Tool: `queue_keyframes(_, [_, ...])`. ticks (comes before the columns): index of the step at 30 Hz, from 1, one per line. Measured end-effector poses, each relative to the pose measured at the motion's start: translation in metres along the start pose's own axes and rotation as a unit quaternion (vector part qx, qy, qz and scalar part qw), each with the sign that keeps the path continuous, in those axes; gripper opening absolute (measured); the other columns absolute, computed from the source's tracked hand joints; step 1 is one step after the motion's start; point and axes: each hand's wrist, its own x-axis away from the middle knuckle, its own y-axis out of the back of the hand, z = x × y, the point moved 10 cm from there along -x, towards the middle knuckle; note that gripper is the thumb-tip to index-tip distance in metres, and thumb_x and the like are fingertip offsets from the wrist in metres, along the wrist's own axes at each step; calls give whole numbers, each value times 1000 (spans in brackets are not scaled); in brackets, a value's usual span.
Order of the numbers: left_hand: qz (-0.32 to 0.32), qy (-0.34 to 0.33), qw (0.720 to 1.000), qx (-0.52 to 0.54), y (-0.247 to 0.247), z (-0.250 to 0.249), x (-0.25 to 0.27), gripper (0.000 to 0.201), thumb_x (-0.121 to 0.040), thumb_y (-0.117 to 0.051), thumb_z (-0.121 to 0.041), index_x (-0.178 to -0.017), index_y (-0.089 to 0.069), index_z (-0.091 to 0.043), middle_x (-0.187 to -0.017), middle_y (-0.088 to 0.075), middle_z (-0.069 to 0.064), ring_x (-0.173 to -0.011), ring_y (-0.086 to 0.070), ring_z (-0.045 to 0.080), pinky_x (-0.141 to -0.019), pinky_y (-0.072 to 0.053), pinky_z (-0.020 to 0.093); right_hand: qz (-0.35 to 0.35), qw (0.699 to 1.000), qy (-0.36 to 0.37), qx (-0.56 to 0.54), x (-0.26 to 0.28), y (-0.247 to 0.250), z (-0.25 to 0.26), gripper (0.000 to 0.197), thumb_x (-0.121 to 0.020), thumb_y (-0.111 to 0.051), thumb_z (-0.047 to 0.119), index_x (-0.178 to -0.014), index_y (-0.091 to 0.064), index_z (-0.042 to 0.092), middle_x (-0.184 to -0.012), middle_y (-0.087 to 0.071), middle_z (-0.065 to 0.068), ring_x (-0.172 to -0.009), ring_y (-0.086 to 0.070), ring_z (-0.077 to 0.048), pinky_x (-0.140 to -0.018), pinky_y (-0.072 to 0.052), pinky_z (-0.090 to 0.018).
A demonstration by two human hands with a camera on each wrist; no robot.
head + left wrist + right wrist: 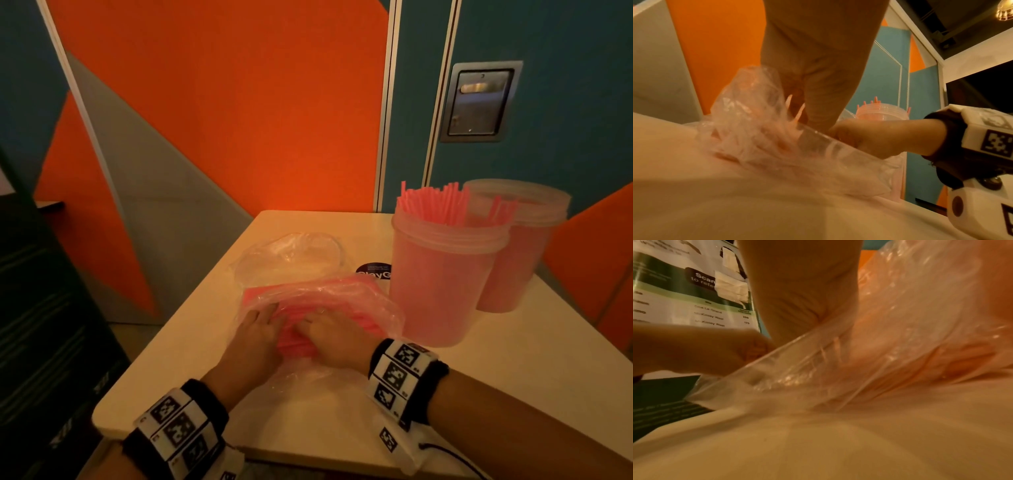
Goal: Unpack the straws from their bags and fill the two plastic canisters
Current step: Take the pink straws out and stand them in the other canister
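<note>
Both my left hand (pixel 255 334) and right hand (pixel 334 337) reach inside the crinkled clear plastic bag (pixel 342 291), fingers curled around its pink straws (pixel 294 337), beside two translucent straw-filled canisters (pixel 442 274).

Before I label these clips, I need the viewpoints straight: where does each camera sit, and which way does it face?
Head: worn on the head, facing down and forward at the table, the straw bag, two canisters and both wrist bands.
Left wrist: low over the table, facing along the left hand into the bag; the right hand shows too.
Right wrist: low, facing along the right hand toward the bag.
All share the bag.
</note>
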Motion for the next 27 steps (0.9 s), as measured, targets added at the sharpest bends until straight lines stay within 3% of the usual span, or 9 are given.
queue_keyframes(2, [19,-16,998,60,-5,-1,0,52,-57,-65,-14,-108,-67,-10,-106,-68,11,-93,-65,28,-80,-52,32,4,1000,9,-17,-3,-5,9,23,-87,-55,12,-109,-61,6,-109,-62,-12,-98,-59,-30,-79,-45,-37])
queue_keyframes(5, [10,-21,990,142,1,-6,4,52,-59,-64,-2,-108,-67,-17,-102,-69,6,-93,-66,25,-81,-47,29,25,999,-13,-23,-1,-10,7,21,-92,-48,11,-105,-63,3,-101,-65,-13,-87,-62,-29,-68,-43,-31])
queue_keyframes(7, [-14,-18,987,156,13,-8,8,53,-59,-64,2,-109,-68,-14,-101,-70,7,-91,-67,23,-81,-47,21,36,999,-21,-26,-2,-11,5,22,-92,-49,13,-107,-61,2,-99,-65,-15,-87,-62,-29,-65,-41,-29])
queue_keyframes(10, [-32,-39,990,128,28,-17,14,59,-53,-68,-2,-112,-65,-7,-97,-71,11,-85,-69,24,-79,-43,14,52,997,-48,-39,-3,-17,0,23,-89,-54,13,-108,-62,3,-98,-67,-14,-89,-63,-28,-70,-51,-34])
queue_keyframes(13, [-5,-12,990,137,25,-13,18,74,-69,-69,-9,-138,-43,-17,-129,-56,7,-119,-53,22,-94,-37,16,51,995,-65,-53,-4,-20,-4,18,-86,-54,6,-99,-66,2,-96,-68,-14,-87,-65,-28,-75,-56,-38])
queue_keyframes(16, [24,17,992,120,18,-6,23,83,-72,-71,-21,-144,-28,-27,-141,-44,1,-130,-40,20,-99,-38,26,55,991,-80,-89,-5,-22,-9,21,-87,-53,5,-104,-65,6,-99,-67,-11,-88,-65,-26,-78,-56,-37])
queue_keyframes(19, [0,17,992,129,25,-2,24,82,-71,-74,-22,-142,-33,-27,-140,-45,1,-127,-43,21,-97,-34,22,55,973,-69,-214,2,-10,-7,32,-88,-57,14,-120,-57,18,-109,-65,-3,-91,-62,-14,-84,-53,-29])
queue_keyframes(22, [-26,8,992,125,32,4,22,76,-67,-77,-21,-136,-44,-26,-133,-54,2,-120,-51,23,-94,-38,25,-7,952,4,-305,13,27,4,45,-87,-60,13,-130,-47,18,-102,-60,11,-86,-53,10,-83,-45,-9])
queue_keyframes(27, [-77,15,986,145,49,11,16,62,-64,-80,-12,-123,-58,-19,-114,-66,3,-100,-64,21,-82,-42,19,23,971,-27,-237,17,23,-7,38,-89,-58,18,-126,-51,14,-119,-61,-5,-95,-58,-15,-74,-40,-10])
